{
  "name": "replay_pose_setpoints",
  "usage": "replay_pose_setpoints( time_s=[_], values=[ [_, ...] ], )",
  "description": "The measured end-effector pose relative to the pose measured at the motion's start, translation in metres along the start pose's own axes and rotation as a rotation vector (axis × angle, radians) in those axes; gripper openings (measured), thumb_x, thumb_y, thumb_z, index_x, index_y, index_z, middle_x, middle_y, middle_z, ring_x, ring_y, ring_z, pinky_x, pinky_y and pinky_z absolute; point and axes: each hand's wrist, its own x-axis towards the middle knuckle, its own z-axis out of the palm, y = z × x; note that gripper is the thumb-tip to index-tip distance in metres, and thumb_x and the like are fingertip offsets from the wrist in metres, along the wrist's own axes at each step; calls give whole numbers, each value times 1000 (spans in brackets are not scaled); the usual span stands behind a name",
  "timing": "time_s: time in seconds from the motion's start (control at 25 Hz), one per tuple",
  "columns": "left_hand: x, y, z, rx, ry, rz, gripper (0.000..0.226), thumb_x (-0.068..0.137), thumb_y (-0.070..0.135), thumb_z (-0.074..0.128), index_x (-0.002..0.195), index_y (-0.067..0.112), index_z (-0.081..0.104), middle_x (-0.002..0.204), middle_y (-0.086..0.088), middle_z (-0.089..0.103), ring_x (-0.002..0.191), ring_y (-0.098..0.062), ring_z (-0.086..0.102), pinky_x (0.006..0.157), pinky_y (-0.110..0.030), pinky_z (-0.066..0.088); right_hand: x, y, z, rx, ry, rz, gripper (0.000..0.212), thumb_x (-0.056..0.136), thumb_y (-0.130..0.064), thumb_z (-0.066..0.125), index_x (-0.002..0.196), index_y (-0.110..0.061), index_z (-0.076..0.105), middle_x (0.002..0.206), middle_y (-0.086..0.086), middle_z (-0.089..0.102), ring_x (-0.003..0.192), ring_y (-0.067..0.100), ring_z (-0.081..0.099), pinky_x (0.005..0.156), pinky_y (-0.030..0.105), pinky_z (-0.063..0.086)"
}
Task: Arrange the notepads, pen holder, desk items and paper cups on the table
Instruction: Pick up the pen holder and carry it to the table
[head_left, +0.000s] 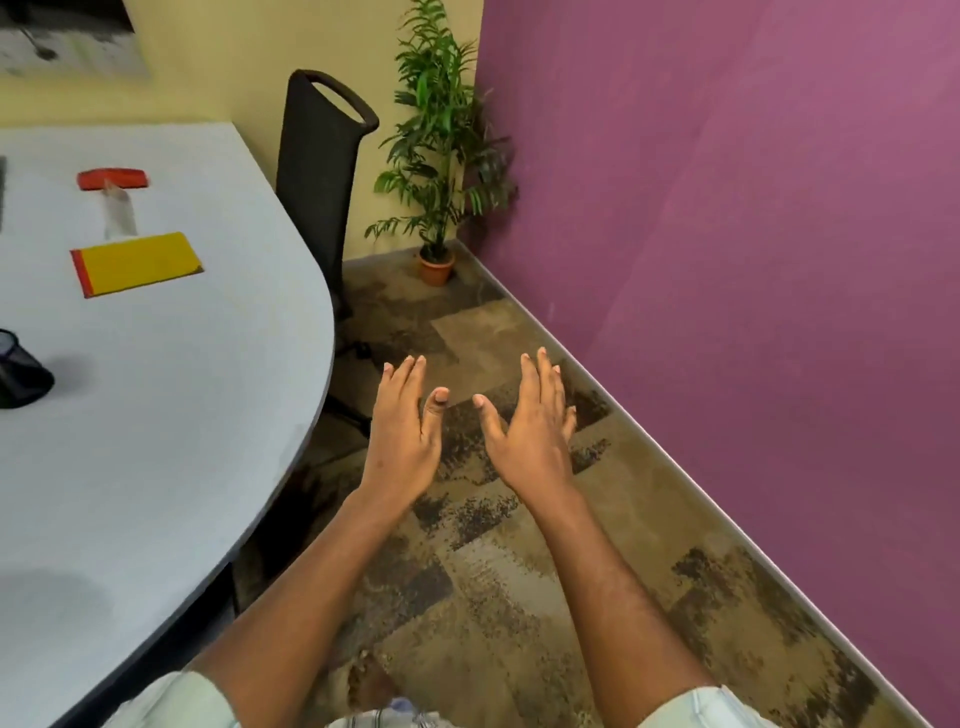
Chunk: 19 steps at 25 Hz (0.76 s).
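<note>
We hold our left hand (404, 436) and right hand (535, 431) out flat at frame centre, fingers (540, 374) spread wide and holding nothing, over bare carpet (519, 571) right of the table (171, 415) and its curved edge. At upper left lie a yellow notepad (137, 264) and a red notepad (112, 179); the black pen holder (18, 371) sits at the left frame edge.
</note>
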Motion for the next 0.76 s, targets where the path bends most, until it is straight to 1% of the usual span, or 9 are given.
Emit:
replay_pose_setpoints(
  time_s=[0.12,0.2,0.36,0.48,0.68,0.76],
  values=[
    [49,-25,-10,32,54,-19,84,87,72,8,147,18,29,155,0,27,147,-15,9,117,-29,10,55,-20,21,11,-32,-42,77,90,-66,32,151,-27,6,159,-12,-9,146,12,-10,114,58,3],
    [78,-40,-18,48,85,-72,79,88,68,11,146,19,30,155,1,28,147,-16,12,115,-27,9,90,-37,36,31,-40,-67,76,91,-64,34,151,-25,7,160,-11,-7,146,12,-9,114,58,3],
    [110,-64,-30,70,133,-152,73,88,64,15,146,23,29,155,2,27,147,-16,14,114,-29,10,136,-63,66,48,-106,-137,76,92,-62,35,151,-23,8,160,-9,-6,147,14,-8,114,58,3],
    [139,-87,-40,106,204,-263,71,86,62,18,146,25,29,156,2,26,147,-17,14,113,-30,11,178,-83,94,50,-166,-184,76,92,-61,36,151,-23,8,160,-8,-5,147,14,-7,115,58,5],
    [182,-119,-51,165,324,-456,73,83,63,19,147,28,26,158,3,20,147,-16,13,114,-31,13,242,-122,143,91,-293,-340,76,91,-62,35,151,-25,7,160,-8,-5,147,15,-9,115,56,2],
    [203,-127,-54,154,393,-493,75,83,65,18,147,26,26,157,4,22,147,-14,11,113,-29,12,269,-136,160,118,-332,-431,75,91,-62,37,151,-25,9,160,-9,-3,147,14,-8,114,55,0]
  ],
)
